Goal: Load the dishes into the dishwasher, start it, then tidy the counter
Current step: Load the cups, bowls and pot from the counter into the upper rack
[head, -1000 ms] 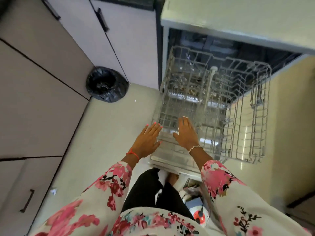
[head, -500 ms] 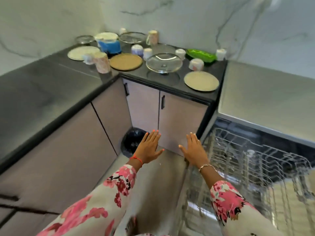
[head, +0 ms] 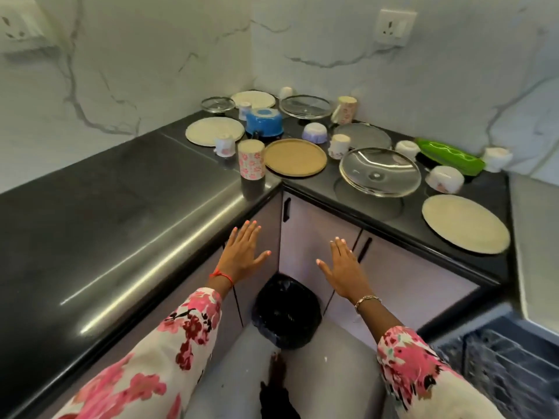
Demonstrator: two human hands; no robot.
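Note:
Dishes crowd the corner of the black counter (head: 127,207): a brown plate (head: 295,157), a cream plate (head: 465,228) at the right, another cream plate (head: 214,130), a glass lid (head: 380,171), a blue pot (head: 264,122), a flowered tumbler (head: 251,159), a green tray (head: 447,152) and several cups and bowls. My left hand (head: 243,255) and my right hand (head: 344,272) hover flat with straight fingers in front of the cabinet doors, below the counter edge, holding nothing. The dishwasher rack (head: 508,367) shows at the lower right.
A black-lined bin (head: 287,313) stands on the floor in the cabinet corner, under my hands. The dishwasher's grey top (head: 535,246) adjoins the counter on the right. Marble wall with two sockets (head: 395,25) behind. The left stretch of counter holds nothing.
My view has swung up from the pulled-out dishwasher rack to the counter corner. Both hands left the rack and now hover open before the cabinets.

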